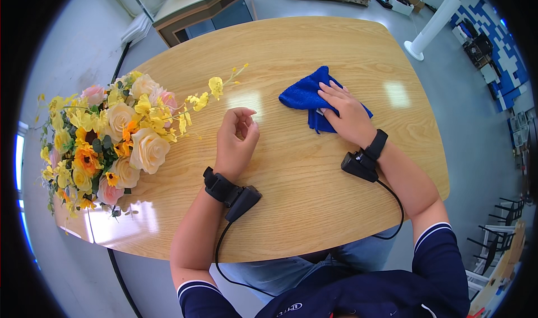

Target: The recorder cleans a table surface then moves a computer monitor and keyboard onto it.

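A blue cloth (305,94) lies bunched on the wooden table (314,200), right of the middle. My right hand (348,113) rests on its right part, palm down, with the fingers stretched out over the fabric. The cloth's left corner and upper tip stick out past the fingers. My left hand (236,138) stays near the table's middle, apart from the cloth. Its fingers are loosely curled and nothing shows in them; a gap separates thumb and fingertips. To its left is a large bunch of flowers (148,150) in yellow, cream, pink and orange.
A yellow flower sprig (216,88) reaches from the bunch over the table, beyond my left hand. Black wrist straps carry small black devices (244,201) with cables trailing to my body. Past the far edge stand a wooden cabinet (204,10) and a white post (434,26).
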### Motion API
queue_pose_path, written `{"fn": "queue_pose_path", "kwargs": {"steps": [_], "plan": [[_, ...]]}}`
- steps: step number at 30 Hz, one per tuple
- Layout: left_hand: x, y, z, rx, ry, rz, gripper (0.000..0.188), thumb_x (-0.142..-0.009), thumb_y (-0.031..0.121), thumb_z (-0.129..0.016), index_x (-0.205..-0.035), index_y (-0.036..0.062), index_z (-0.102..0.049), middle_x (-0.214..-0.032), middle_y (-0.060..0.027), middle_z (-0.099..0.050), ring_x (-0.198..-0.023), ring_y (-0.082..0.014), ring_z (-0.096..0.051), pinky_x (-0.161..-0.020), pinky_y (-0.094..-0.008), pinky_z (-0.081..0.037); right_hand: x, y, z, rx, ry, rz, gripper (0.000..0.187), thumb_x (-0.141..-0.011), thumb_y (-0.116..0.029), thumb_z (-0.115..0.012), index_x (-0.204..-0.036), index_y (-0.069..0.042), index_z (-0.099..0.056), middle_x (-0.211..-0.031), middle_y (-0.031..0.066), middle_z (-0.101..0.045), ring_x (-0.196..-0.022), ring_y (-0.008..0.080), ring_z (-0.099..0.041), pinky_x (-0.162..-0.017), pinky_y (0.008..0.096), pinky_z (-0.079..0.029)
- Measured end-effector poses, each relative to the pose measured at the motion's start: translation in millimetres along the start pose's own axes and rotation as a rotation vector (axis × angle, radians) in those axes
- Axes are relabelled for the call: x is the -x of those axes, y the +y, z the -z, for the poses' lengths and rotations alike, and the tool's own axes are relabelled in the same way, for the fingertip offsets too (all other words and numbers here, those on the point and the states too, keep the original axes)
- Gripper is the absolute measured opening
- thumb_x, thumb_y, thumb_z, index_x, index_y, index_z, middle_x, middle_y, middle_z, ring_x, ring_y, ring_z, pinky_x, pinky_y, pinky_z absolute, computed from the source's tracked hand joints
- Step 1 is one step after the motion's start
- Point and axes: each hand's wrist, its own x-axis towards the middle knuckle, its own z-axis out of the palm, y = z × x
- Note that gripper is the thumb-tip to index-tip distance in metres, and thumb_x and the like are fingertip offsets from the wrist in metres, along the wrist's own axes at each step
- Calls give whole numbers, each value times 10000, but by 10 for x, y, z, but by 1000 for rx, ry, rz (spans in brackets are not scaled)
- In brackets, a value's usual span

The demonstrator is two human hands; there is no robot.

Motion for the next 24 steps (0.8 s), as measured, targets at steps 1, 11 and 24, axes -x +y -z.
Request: {"fn": "queue_pose_path", "kwargs": {"steps": [1,11,24], "plan": [[2,-3,-2,4,5,-1,192,-815,20,-516,-997,42,-462,-827,17,-438,-734,-36,-423,-655,-172,-369,1,-3,1,-5,5,3,346,-787,-159,-556,-1101,-13,-549,-1237,128,-470,-1203,270,-376,-1016,375,-272],[-7,4,-29,32,68,-8,160,-780,14,-522,-938,27,-497,-746,17,-445,-650,-51,-399,-587,-188,-357,-5,-29,23,47,-30,37,349,-783,-150,-554,-1103,-10,-546,-1242,121,-468,-1205,272,-372,-1015,374,-275],[-5,12,-36,8,67,-53,196,-777,36,-567,-961,35,-498,-779,13,-485,-667,-56,-416,-606,-198,-374,-11,-256,202,-306,-490,500,483,-628,-35,-565,-1108,-91,-567,-1251,53,-480,-1236,266,-345,-1025,442,-237]]}}
